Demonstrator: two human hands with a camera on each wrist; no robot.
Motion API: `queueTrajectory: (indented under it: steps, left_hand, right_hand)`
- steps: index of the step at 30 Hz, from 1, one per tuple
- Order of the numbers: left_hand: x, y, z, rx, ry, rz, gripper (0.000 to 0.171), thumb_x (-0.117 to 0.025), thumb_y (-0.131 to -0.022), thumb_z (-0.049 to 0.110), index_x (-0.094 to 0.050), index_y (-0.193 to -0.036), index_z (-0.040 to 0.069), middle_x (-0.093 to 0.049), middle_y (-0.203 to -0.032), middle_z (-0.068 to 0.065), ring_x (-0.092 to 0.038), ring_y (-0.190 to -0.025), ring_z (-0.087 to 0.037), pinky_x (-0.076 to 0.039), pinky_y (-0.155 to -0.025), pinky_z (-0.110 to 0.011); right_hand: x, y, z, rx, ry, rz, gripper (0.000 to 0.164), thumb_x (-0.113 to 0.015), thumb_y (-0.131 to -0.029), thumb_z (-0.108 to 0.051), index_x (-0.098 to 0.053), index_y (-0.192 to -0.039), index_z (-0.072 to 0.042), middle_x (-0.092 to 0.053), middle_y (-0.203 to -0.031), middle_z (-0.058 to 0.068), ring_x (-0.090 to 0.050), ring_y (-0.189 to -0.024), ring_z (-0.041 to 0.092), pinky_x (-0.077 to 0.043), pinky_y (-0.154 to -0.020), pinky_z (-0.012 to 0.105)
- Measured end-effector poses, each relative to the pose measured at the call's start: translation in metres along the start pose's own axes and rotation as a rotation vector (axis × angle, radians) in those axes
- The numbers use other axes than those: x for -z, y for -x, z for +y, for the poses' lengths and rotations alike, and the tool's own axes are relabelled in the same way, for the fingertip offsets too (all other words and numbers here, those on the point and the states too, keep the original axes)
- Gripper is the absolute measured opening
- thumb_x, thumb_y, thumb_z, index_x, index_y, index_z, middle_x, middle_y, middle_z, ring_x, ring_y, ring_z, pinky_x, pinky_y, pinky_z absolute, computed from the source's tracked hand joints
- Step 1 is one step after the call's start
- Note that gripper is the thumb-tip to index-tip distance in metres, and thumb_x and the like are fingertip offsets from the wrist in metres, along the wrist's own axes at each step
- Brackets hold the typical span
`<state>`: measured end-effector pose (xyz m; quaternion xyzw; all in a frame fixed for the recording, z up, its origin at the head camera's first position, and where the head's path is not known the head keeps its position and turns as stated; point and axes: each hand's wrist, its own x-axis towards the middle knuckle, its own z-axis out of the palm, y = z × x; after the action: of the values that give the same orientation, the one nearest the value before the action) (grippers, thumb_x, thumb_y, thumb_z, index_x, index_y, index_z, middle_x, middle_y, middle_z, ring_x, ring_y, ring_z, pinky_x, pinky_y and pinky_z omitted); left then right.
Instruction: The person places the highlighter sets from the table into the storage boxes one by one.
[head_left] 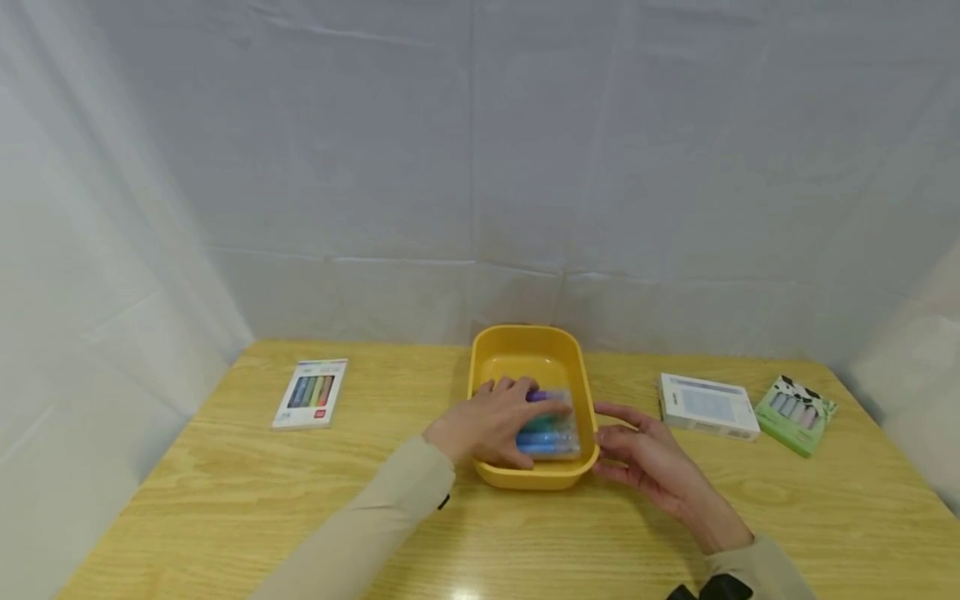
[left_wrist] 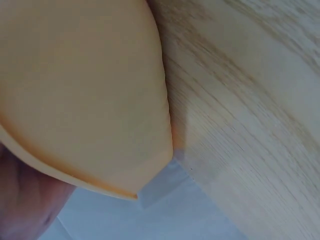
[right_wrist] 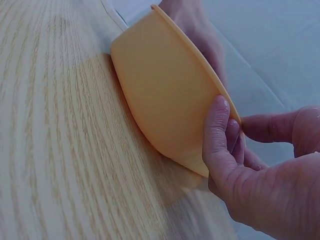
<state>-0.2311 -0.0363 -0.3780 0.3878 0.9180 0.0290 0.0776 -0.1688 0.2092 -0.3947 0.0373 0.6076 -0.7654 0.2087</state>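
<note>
A yellow plastic basin stands on the table, with a clear pack of blue, green and purple markers inside. My left hand reaches into the basin from above and grips the pack, its thumb at the near side and its fingers across the top. The hand covers the left end of the pack. Outside the right wall, my right hand touches the basin near the rim with its fingertips. In the right wrist view the thumb of the right hand lies against the outer wall.
A white box with coloured sticks in its window lies at the left of the table. To the right are a white and blue box and a green cow-patterned box. A pale curtain hangs behind the table.
</note>
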Motion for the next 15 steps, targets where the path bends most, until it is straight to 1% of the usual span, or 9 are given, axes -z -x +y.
queueTrajectory:
  steps: [5, 15]
  left_hand:
    - [-0.0014, -0.0002, 0.0004, 0.007, 0.017, -0.005, 0.08, -0.077, -0.085, 0.057, -0.037, -0.154, 0.05, -0.042, -0.155, -0.009, -0.045, -0.137, -0.031, -0.041, -0.114, -0.054]
    - [-0.0028, -0.0015, 0.0014, 0.002, -0.017, -0.017, 0.077, -0.075, -0.087, 0.057, -0.038, -0.154, 0.048, -0.045, -0.153, -0.007, -0.049, -0.133, -0.028, -0.045, -0.11, -0.051]
  right_hand:
    - [0.0002, -0.0007, 0.0008, 0.001, 0.006, -0.001, 0.058, -0.055, -0.103, -0.007, -0.029, -0.155, -0.002, -0.07, -0.103, 0.001, -0.073, -0.091, 0.015, -0.062, -0.08, 0.029]
    - [0.0001, -0.0018, 0.0012, 0.008, 0.006, -0.008, 0.058, -0.056, -0.102, -0.008, -0.03, -0.154, -0.002, -0.071, -0.102, 0.0, -0.073, -0.091, 0.015, -0.062, -0.08, 0.029]
